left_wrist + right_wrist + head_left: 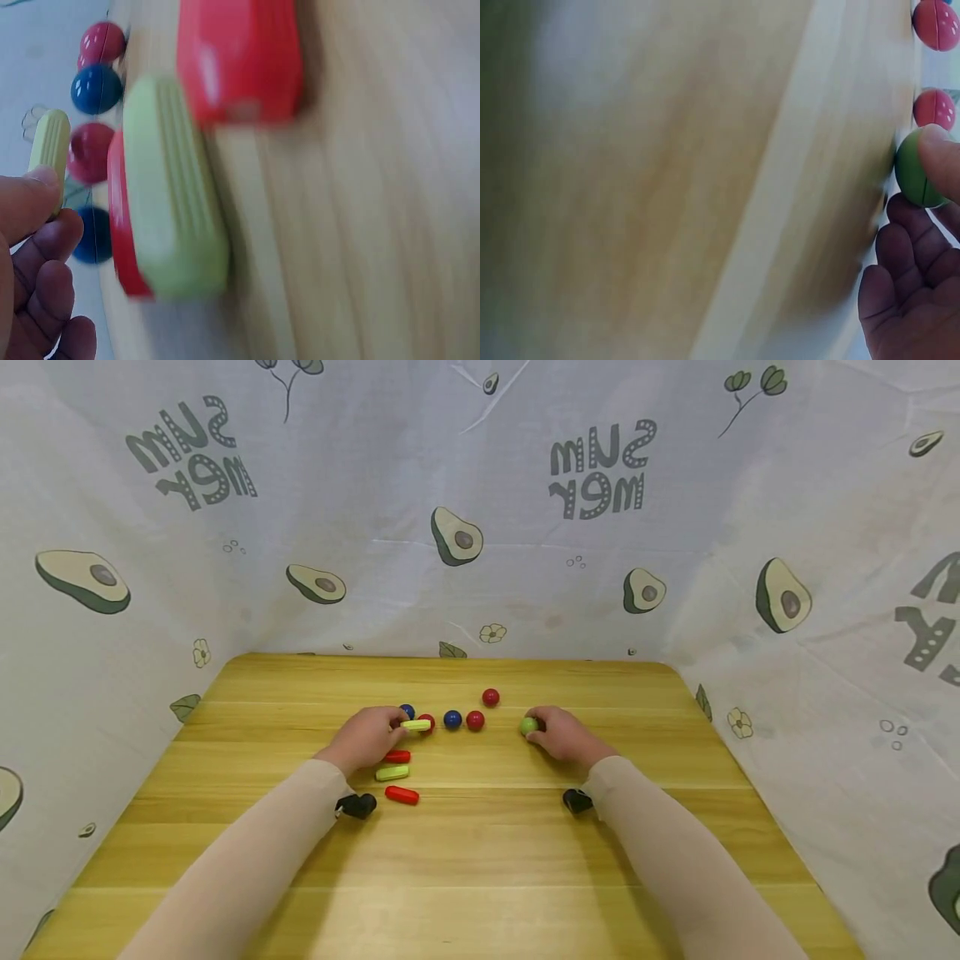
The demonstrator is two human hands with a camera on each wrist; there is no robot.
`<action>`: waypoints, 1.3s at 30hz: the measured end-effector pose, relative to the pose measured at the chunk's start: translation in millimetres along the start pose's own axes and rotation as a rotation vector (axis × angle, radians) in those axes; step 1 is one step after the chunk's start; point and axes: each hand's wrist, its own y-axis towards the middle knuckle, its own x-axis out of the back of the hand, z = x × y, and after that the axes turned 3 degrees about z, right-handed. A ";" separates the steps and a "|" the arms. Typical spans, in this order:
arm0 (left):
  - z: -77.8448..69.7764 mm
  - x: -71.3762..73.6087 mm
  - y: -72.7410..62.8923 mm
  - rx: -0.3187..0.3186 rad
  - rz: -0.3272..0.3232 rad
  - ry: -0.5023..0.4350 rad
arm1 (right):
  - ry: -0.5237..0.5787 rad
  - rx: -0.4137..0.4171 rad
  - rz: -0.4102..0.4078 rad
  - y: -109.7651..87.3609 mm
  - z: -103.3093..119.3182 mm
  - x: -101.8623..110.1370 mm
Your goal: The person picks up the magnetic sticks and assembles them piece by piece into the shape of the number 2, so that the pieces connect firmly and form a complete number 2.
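Note:
My left hand [366, 739] pinches a yellow-green ridged plastic piece [417, 725] between thumb and fingers, held up off the table in the left wrist view. Behind that piece is a red ball [426, 722], with a blue ball [407, 711] beside it, partly covered by the hand. On the right, my right hand [564, 735] holds a green ball [528, 727] between thumb and forefinger; the other fingers curl loosely below it in the right wrist view. Nearer me than the left hand lie a red piece [398, 757], another yellow-green piece [176, 202] and a second red piece [402, 795].
Between the hands sit a blue ball [452, 720], a red ball [476, 721] and, farther back, another red ball [491, 697]. The wooden table [465, 877] ends at a patterned cloth [525, 585] behind and at both sides.

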 end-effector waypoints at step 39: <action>-81.2 -53.9 37.4 -0.097 -0.003 0.037 | 0.014 -0.006 0.013 -5.5 4.8 -5.3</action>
